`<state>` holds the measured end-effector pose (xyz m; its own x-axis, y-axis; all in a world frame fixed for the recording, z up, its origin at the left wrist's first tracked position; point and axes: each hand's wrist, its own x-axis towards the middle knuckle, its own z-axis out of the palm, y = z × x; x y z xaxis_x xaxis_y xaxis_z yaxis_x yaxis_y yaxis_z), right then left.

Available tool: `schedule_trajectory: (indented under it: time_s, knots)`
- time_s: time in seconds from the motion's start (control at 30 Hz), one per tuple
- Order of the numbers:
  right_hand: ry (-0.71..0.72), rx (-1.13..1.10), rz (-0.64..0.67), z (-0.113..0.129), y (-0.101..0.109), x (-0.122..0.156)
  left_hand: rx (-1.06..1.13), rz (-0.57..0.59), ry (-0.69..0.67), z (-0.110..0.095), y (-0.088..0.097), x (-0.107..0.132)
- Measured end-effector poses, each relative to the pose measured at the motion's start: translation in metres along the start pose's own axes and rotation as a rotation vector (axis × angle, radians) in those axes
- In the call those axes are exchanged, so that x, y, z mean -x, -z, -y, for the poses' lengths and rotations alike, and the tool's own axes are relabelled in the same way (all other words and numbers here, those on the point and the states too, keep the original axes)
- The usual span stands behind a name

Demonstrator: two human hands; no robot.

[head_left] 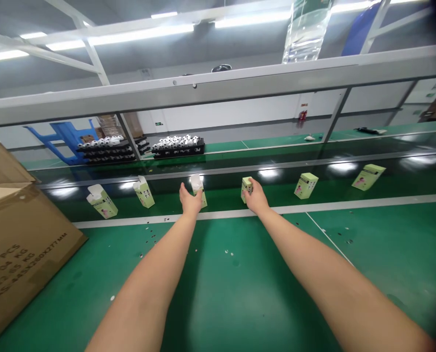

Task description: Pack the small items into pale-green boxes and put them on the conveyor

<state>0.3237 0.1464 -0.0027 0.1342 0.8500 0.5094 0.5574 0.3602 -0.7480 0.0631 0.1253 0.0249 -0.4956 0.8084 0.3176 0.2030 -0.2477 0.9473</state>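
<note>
My right hand (257, 196) grips a small light-green carton (245, 188), its thumb and fingers around the right side; the top of this carton looks closed. My left hand (190, 200) is open, thumb and fingers apart, beside another green carton (204, 199) with its white top flap up. The thumb overlaps that carton, and I cannot tell whether it touches. To the left stand two more green cartons with raised flaps, one nearer (143, 192) and one farther (104, 203). On the right are a closed upright carton (306, 186) and a tilted one (368, 177).
A large brown cardboard box (23, 234) stands at the left on the green work surface (232, 293). Small bits are scattered there. Black trays (177, 150) of white-and-black pieces sit on the far side, below a metal rail (218, 88). A blue frame (64, 139) is behind.
</note>
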Motion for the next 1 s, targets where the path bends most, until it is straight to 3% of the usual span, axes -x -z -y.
schedule_trajectory:
  time_s: [0.1,0.23,0.3,0.4,0.5,0.57,0.8,1.0]
  knots:
    - [-0.024,0.035,0.092,-0.011,0.01,-0.008,0.017,0.205,0.1,0.0,-0.004,-0.006]
    - [0.024,-0.022,-0.111,0.006,0.007,0.018,0.081,0.271,0.088,0.004,-0.009,0.016]
    - [0.033,-0.227,-0.069,0.024,-0.007,0.039,0.182,0.328,0.084,0.008,-0.011,0.038]
    - [-0.178,-0.641,0.148,0.051,-0.04,0.071,0.327,0.425,0.025,0.01,-0.013,0.076]
    - [-0.364,-0.838,0.133,0.067,-0.062,0.093,0.371,0.496,-0.026,0.004,-0.013,0.105]
    - [-0.421,-0.899,0.104,0.072,-0.065,0.1,0.408,0.538,0.018,-0.002,-0.014,0.114]
    - [-0.456,-0.909,0.19,0.083,-0.047,0.097,0.39,0.505,0.13,-0.005,-0.017,0.109]
    - [-0.296,-0.927,0.044,0.085,-0.043,0.09,0.468,0.371,-0.025,-0.012,-0.017,0.103]
